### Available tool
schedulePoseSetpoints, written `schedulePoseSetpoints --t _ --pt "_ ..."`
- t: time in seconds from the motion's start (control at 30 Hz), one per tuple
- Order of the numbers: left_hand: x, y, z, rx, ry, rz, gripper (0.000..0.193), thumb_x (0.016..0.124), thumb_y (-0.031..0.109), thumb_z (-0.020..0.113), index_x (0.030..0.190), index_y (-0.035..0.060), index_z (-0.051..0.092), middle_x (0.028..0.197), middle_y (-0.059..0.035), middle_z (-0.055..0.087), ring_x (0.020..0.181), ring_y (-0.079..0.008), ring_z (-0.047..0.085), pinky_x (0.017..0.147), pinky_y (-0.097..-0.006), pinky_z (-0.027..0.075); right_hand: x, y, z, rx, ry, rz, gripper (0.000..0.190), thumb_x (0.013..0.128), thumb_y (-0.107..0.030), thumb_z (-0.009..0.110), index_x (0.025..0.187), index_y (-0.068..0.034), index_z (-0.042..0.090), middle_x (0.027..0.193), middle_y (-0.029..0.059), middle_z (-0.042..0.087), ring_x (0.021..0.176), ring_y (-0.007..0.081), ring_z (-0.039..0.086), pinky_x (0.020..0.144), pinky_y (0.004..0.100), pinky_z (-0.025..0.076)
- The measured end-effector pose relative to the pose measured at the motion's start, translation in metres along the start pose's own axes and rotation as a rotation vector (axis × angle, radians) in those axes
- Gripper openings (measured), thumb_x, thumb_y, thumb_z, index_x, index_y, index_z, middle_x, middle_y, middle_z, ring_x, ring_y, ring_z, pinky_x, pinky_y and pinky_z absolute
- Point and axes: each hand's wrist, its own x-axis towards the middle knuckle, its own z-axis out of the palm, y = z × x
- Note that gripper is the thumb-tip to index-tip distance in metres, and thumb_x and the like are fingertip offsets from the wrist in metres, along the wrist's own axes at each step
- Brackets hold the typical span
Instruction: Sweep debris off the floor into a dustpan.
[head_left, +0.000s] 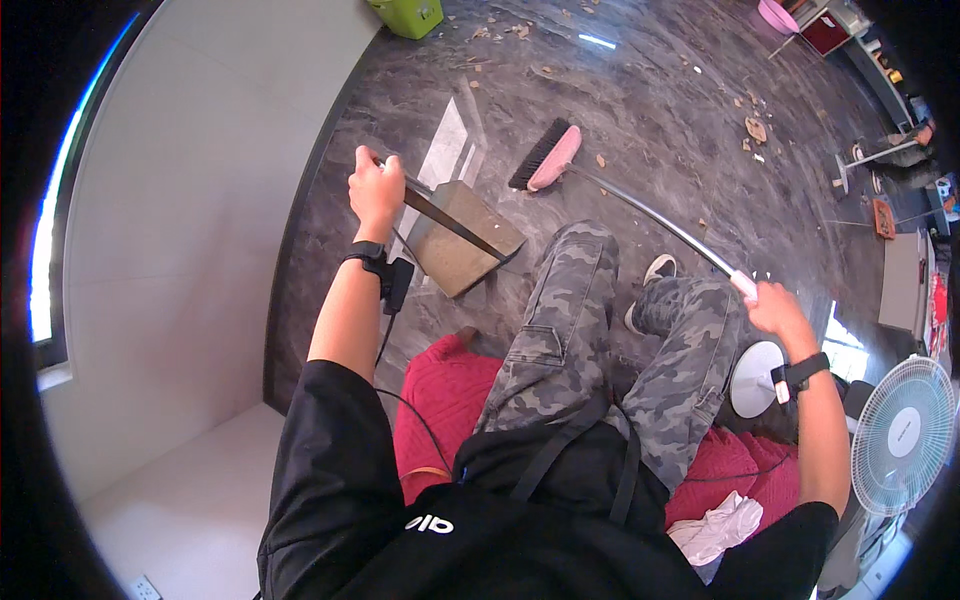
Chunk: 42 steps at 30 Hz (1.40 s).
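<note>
My left hand (376, 187) is closed around the handle of a long-handled dustpan (465, 240), whose brownish pan rests on the dark marbled floor left of my knees. At the right, my right hand (776, 311) grips the pink end of a metal broom handle (660, 217). The broom's pink head with black bristles (551, 154) lies on the floor beyond my knees, a short way up and right of the dustpan and apart from it. What the pan holds, if anything, cannot be told.
Scraps (756, 129) litter the far floor. A green bin (411, 15) stands by the wall (202, 172). I sit on a red-covered seat (450, 375); a white fan (904, 431) stands at right. Another person (904, 157) holds a long-handled tool at far right, near an orange dustpan (884, 218).
</note>
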Motion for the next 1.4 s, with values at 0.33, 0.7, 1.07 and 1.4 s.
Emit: schedulePoseSetpoints --t 0.33,0.7,1.07,1.4 --pt "0.008 -0.006 0.005 -0.022 0.012 0.027 0.029 0.072 0.028 0.052 0.092 0.0076 0.049 0.079 -0.0194 0.06 0.08 -0.0386 0.058 0.069 -0.0453 0.045 -0.032 0.101 0.032 -0.135 0.164 -0.01 0.027 0.08 -0.025 0.054 0.087 0.0 0.058 0.075 0.019 0.06 0.071 0.0336 0.061 0.065 0.0417 0.049" --pt "0.01 -0.004 0.004 -0.006 0.011 0.072 0.031 0.073 0.03 0.052 0.095 0.0078 0.048 0.081 -0.0212 0.06 0.082 -0.0399 0.058 0.07 -0.0474 0.045 -0.151 0.181 0.173 1.195 -0.098 0.374 0.023 0.086 -0.027 0.052 0.075 -0.007 0.051 0.05 0.0014 0.048 0.035 0.0099 0.042 0.031 0.0236 0.032" --pt "0.018 -0.013 0.002 -0.007 -0.021 0.133 0.031 0.075 0.029 0.048 0.093 0.0044 0.051 0.091 -0.0222 0.059 0.087 -0.0416 0.055 0.076 -0.0463 0.041 -0.204 0.173 0.206 1.444 0.138 0.823 0.028 0.084 -0.033 0.055 0.068 -0.011 0.047 0.051 -0.002 0.042 0.033 0.0079 0.036 0.029 0.022 0.025" --pt "0.022 -0.017 0.003 -0.009 -0.019 0.159 0.028 0.076 0.027 0.047 0.092 0.0037 0.049 0.086 -0.0202 0.059 0.086 -0.0388 0.055 0.076 -0.0444 0.041 -0.192 0.209 0.164 -0.03 0.264 0.902 0.023 0.078 -0.022 0.055 0.087 -0.001 0.06 0.088 0.02 0.062 0.085 0.036 0.061 0.071 0.0453 0.049"
